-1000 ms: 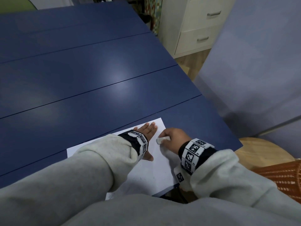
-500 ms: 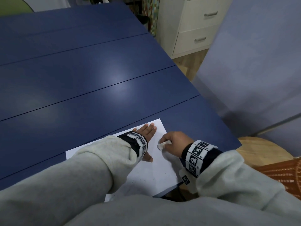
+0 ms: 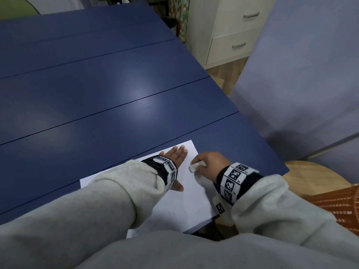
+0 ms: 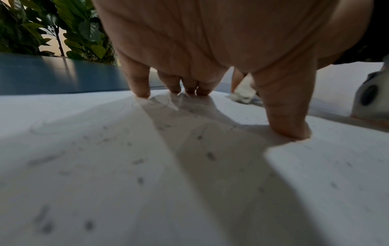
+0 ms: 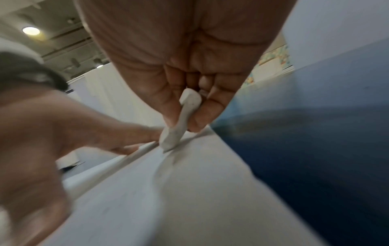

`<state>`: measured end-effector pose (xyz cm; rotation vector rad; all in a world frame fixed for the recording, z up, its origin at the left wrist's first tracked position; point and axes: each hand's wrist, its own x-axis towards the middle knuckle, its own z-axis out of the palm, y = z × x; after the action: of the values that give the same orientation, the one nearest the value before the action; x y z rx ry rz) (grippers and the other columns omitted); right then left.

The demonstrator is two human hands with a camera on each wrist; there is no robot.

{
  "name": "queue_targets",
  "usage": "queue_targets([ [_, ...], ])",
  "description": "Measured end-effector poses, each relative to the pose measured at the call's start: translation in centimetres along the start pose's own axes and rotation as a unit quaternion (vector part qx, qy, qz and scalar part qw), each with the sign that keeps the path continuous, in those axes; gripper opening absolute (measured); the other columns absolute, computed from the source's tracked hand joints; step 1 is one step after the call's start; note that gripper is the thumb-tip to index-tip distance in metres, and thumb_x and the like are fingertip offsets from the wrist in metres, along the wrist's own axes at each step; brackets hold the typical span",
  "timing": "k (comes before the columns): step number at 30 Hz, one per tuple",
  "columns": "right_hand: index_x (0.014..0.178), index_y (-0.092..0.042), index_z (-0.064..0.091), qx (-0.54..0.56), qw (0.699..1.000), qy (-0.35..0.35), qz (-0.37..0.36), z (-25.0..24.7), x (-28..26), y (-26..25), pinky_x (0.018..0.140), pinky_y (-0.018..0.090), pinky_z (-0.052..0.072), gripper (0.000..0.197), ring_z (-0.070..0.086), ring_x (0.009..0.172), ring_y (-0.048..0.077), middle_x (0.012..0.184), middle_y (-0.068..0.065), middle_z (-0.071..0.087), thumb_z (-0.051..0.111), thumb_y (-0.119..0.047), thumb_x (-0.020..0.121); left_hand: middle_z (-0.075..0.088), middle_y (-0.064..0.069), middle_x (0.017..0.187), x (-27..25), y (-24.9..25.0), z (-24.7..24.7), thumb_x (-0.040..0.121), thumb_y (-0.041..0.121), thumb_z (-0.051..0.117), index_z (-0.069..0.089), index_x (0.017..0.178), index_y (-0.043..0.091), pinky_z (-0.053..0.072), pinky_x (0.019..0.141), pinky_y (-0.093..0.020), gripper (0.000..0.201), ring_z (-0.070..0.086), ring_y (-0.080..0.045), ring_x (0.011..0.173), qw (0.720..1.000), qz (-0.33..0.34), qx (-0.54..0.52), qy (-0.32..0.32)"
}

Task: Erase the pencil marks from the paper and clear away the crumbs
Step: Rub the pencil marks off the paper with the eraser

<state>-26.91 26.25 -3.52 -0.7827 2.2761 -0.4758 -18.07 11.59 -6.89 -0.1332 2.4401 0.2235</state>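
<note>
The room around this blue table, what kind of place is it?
Probably a home room or a small study corner: a blue table, a cream chest of drawers on wooden flooring, a wicker seat, and a leafy plant.

Your work surface is a dark blue table (image 3: 120, 90) of long boards separated by thin seams. One white sheet of paper (image 3: 186, 206) lies flat on its near right corner, reaching the near edge, with small grey eraser crumbs (image 4: 139, 161) scattered over it.
</note>
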Motion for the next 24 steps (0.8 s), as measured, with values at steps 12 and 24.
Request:
queue_targets([
  [12, 0.09, -0.028, 0.072, 0.029, 0.999, 0.011, 0.022, -0.2, 0.8, 0.6, 0.082, 0.024, 0.049, 0.009, 0.062, 0.091, 0.011, 0.098, -0.007, 0.068, 0.067, -0.029, 0.083, -0.025, -0.001, 0.157, 0.1, -0.1, 0.1, 0.076, 0.062, 0.065, -0.02, 0.15, 0.016, -0.001, 0.117, -0.044, 0.122, -0.018, -0.019, 0.146, 1.0, 0.005, -0.001, 0.002],
  [24, 0.089, -0.027, 0.072, 0.038, 0.999, 0.01, 0.03, -0.7, 0.6, 0.8, 0.08, 0.023, 0.048, 0.008, 0.062, 0.092, 0.011, 0.095, -0.008, 0.067, 0.068, -0.03, 0.083, -0.025, -0.001, 0.157, 0.2, -0.1, 0.0, 0.075, 0.062, 0.066, -0.02, 0.15, 0.015, 0.001, 0.117, -0.045, 0.123, -0.018, -0.019, 0.146, 1.0, 0.003, -0.005, 0.003],
])
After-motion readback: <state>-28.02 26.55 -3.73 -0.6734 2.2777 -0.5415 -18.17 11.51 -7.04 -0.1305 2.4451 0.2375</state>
